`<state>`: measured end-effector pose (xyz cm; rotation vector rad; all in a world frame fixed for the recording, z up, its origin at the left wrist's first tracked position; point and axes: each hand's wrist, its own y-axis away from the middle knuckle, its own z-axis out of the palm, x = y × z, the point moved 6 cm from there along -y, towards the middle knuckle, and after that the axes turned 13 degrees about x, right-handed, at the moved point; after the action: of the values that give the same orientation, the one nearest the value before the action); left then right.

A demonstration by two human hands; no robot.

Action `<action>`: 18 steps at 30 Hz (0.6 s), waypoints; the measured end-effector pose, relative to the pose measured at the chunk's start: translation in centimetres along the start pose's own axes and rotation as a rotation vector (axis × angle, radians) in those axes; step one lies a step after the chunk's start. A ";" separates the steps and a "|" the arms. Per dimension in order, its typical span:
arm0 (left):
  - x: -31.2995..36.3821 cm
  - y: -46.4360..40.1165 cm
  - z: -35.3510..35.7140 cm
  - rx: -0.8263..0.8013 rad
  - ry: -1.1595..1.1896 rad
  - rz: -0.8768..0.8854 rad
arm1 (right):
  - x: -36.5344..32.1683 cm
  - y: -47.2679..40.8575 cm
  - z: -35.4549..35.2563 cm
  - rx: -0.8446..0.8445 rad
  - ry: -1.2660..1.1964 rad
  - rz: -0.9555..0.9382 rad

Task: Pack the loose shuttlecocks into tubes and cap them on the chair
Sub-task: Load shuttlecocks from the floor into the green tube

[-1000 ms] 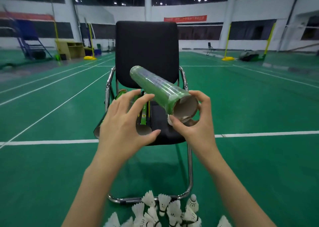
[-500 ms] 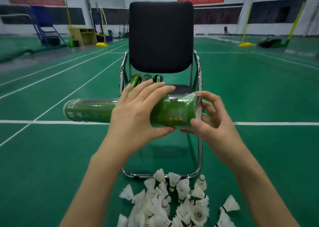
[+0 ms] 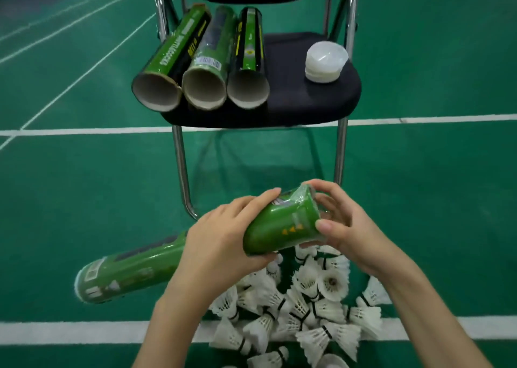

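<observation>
I hold a long green tube [image 3: 282,229] low over the floor, lying nearly level with its capped end at the lower left. My left hand [image 3: 223,247] grips its middle from above. My right hand [image 3: 344,227] curls round the open right end, with the fingers at the rim. Under both hands lies a heap of several white shuttlecocks [image 3: 305,309] on the green floor. The black chair seat [image 3: 307,99] carries three open green tubes [image 3: 207,59] side by side on its left and a stack of white caps [image 3: 326,61] on its right.
The chair's chrome legs [image 3: 181,177] stand just beyond my hands. White court lines [image 3: 84,131] cross the green floor in front of the chair and under the shuttlecock heap.
The tube has come down from chest height in front of the chair to just above the shuttlecock heap. My view has tipped downward, showing the seat top and the heap.
</observation>
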<state>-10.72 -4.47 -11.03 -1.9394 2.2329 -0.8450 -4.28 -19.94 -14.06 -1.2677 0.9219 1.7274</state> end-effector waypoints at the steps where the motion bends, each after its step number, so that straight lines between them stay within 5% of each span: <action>1: -0.5 0.6 1.3 -0.018 0.008 -0.024 | 1.3 -0.2 -0.4 0.000 -0.006 0.031; 5: -2.2 2.4 5.6 -0.072 0.005 -0.091 | 5.3 -0.9 -1.6 0.005 0.019 0.123; 10: -4.8 4.7 9.5 -0.104 -0.034 -0.148 | 9.5 -2.0 -3.9 0.041 0.359 0.167; 18: -7.2 7.7 13.7 -0.168 -0.022 -0.247 | 14.8 -1.1 -8.7 0.324 0.672 0.105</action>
<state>-10.80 -2.26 -28.14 -2.3242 2.1450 -0.6737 -2.73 -24.64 -30.55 -1.6187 1.6009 1.1518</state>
